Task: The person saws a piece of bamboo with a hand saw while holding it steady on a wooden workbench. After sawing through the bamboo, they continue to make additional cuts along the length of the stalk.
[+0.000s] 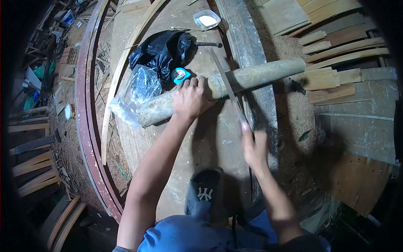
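A thick bamboo pole lies across a wooden workbench, slanting up to the right. My left hand presses down on the pole near its middle. My right hand grips the handle of a thin hand saw, whose blade crosses the pole just right of my left hand. The right hand and the saw handle are blurred. A foot in a dark shoe rests on the bench near me.
A black plastic bag, a clear plastic bag and a blue tape measure lie behind the pole. A small white tub stands farther back. Wood offcuts pile at right; a curved wooden rim runs along the left.
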### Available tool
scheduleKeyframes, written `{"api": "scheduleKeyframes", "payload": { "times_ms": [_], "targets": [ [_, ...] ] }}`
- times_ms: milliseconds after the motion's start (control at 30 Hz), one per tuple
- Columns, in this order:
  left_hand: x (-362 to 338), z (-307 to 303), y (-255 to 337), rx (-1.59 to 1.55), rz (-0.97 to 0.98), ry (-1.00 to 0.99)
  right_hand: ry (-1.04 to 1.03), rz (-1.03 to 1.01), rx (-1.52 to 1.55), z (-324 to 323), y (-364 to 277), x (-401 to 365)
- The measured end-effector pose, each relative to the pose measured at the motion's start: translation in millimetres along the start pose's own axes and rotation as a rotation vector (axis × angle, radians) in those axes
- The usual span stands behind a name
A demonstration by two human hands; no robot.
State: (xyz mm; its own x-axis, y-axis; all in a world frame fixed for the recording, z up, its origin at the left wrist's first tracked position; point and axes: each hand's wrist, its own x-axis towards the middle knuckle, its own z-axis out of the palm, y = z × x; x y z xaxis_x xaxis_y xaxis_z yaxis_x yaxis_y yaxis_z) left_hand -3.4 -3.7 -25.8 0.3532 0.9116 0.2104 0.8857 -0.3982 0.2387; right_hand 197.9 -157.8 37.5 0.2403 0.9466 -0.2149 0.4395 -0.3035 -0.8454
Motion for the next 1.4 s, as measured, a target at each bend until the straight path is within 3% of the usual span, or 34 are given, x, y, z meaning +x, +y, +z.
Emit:
{"api": "scheduleKeyframes", "payload": {
  "times_ms": [133,233,333,433,533,733,833,967,1033,1100,1167,1233,1400],
  "targets": [
    [-3.9,0.2,-0.8,-0.026,-0.043,-0.051,0.013,0.014,0.005,-8.8,-1.0,-21.4],
    [-2.6,-2.5,3.8,-0.021,-0.012,0.015,0.057,-0.018,-0.087,14.7,-14.9,33.6],
    [0.4,-4.1,0.7,-0.017,-0.027,-0.060,0.099,-0.066,-0.080,28.9,-21.5,47.3],
    [-4.0,0.8,0.3,-0.021,-0.001,-0.003,0.032,-0.097,0.004,8.6,-9.2,10.2],
    [-8.0,2.9,2.3,0.037,0.002,0.042,0.053,0.070,0.027,-5.1,-0.7,-27.7],
    [-0.3,-4.4,0.4,0.003,0.014,0.002,0.095,-0.020,-0.083,26.9,-33.4,52.0],
    [-5.3,-2.4,1.7,-0.026,0.005,0.006,0.086,-0.099,-0.056,17.0,-23.0,28.8],
    [-10.1,0.3,3.0,0.026,0.012,0.027,0.035,0.067,0.005,-6.3,1.0,-25.7],
    [-6.3,-3.9,2.9,-0.007,0.004,-0.006,0.036,0.040,-0.021,0.3,-5.2,-1.2],
    [-13.5,0.7,7.2,0.013,0.047,0.122,0.053,0.037,-0.087,14.6,-18.3,40.8],
    [-3.9,-3.6,2.4,-0.024,0.038,0.112,0.117,-0.029,-0.143,22.3,-39.0,70.1],
    [-2.3,-5.3,3.7,0.017,-0.024,-0.009,-0.061,0.081,0.091,13.6,-29.4,83.5],
    [-14.8,0.2,14.8,0.019,-0.024,0.089,-0.248,0.083,0.246,-12.8,-29.5,61.2]
  ]
}}
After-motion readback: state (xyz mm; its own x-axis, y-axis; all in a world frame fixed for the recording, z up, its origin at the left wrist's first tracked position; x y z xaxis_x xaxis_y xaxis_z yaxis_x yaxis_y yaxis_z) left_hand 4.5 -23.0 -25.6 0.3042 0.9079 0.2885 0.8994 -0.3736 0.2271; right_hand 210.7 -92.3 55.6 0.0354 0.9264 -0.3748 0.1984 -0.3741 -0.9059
